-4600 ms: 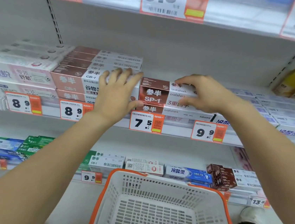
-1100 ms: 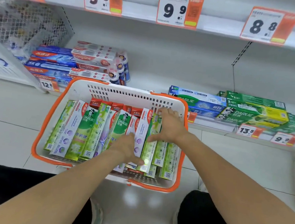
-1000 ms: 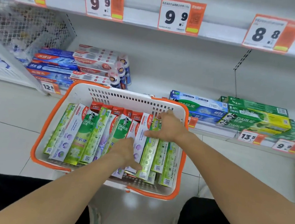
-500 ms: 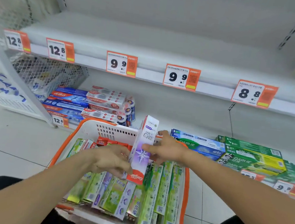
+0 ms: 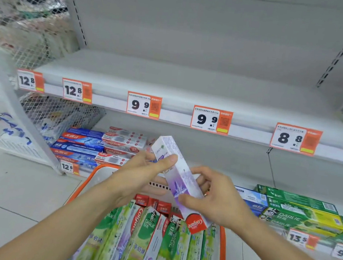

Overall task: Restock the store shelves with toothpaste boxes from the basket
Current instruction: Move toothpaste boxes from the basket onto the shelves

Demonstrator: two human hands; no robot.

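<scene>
Above the basket's [image 5: 222,253] far rim, both hands hold one white-and-purple Colgate box [image 5: 179,178] tilted, its red end lowest. Left hand [image 5: 139,176] has its grip pinching the upper end, thumb on top; right hand [image 5: 216,201] has its grip curled round the lower part. More toothpaste boxes [image 5: 147,242] fill the basket. Behind, the middle shelf [image 5: 172,80] carries price tags [image 5: 143,105] along its front edge; stacked boxes [image 5: 91,148] sit at the bottom shelf's left end.

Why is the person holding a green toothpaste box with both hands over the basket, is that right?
Not quite: in the head view the toothpaste box is white and purple with a red end, not green. The left hand and right hand do hold it over the basket.
</scene>
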